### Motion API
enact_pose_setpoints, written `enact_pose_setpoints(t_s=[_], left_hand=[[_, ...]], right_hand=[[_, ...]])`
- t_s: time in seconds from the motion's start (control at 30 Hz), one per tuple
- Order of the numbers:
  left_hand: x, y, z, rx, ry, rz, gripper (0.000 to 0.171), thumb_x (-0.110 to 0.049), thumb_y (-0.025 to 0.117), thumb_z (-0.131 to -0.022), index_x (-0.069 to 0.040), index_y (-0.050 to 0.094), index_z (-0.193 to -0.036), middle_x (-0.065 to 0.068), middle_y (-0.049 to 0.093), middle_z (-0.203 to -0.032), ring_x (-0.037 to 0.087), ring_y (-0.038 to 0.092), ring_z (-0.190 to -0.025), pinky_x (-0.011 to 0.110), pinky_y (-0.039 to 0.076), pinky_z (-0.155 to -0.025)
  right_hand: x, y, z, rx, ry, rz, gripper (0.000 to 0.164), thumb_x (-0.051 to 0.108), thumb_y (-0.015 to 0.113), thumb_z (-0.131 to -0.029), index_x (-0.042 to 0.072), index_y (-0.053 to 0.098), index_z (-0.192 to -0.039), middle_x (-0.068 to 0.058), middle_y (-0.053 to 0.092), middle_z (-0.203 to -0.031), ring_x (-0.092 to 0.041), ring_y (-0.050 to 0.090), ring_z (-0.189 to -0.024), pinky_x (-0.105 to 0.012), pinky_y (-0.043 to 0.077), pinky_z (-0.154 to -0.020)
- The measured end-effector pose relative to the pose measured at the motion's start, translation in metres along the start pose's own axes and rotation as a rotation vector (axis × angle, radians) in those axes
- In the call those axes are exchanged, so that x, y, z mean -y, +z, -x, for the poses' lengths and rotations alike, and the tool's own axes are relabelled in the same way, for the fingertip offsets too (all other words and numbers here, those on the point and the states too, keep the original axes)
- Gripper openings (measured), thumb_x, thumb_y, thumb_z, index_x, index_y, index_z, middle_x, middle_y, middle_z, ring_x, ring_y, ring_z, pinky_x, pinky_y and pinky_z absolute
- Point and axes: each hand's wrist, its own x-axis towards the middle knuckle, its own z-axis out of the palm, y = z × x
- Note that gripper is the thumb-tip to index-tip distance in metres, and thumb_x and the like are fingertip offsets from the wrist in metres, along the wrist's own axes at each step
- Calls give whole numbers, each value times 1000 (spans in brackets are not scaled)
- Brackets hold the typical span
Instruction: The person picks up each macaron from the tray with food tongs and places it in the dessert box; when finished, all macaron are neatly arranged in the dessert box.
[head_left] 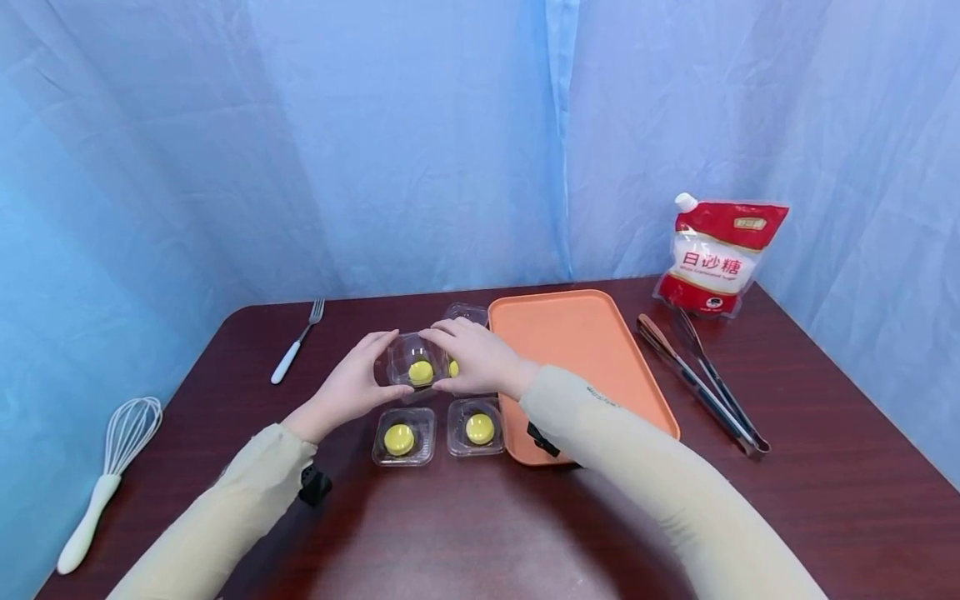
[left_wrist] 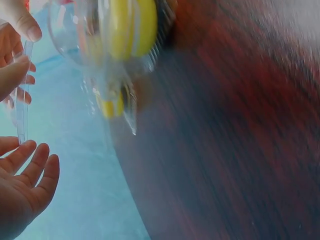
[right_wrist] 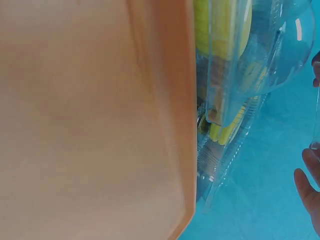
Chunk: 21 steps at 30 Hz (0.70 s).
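Both hands hold a clear plastic lid (head_left: 415, 343) between them above the table. My left hand (head_left: 348, 387) grips its left side with thumb and fingers apart, and my right hand (head_left: 480, 354) grips the opposite side. Edge-on, the lid (left_wrist: 21, 115) looks like a thin strip in the left wrist view. Through the plastic shows a yellow macaron (head_left: 421, 372); how far below the lid it sits, I cannot tell. Nearer to me stand two clear boxes (head_left: 429, 454) (head_left: 453, 450), each with a yellow macaron (head_left: 399, 439). Another macaron (head_left: 453, 368) is partly hidden by my right hand.
An orange tray (head_left: 570, 350) lies right of the boxes, with tongs (head_left: 701, 379) beyond it. A red and white sugar pouch (head_left: 716, 258) stands at the back right. To the left are a fork (head_left: 297, 342) and a whisk (head_left: 108, 479). Another clear box (head_left: 467, 312) sits behind.
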Motion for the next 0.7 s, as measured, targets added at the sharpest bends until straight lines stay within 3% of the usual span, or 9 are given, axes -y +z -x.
enact_pose_setpoints(t_s=[0.33, 0.7], left_hand=[[13, 6, -8, 69, -79, -65, 84, -28, 79, -77, 4, 37, -142, 25, 43, -140, 38, 46, -126, 51, 43, -99], [21, 11, -10, 157, -147, -63, 83, -31, 77, -79, 4, 37, -142, 25, 43, -140, 37, 47, -125, 50, 44, -99]], right_hand=[[-6, 13, -18, 145, 80, 1, 73, 38, 71, -83, 14, 40, -144, -7, 48, -140, -23, 44, -129, -39, 36, -109], [-4, 21, -26, 233, 120, -4, 74, 39, 72, -82, 14, 40, -144, -7, 47, -142, -24, 43, -131, -38, 38, -108]])
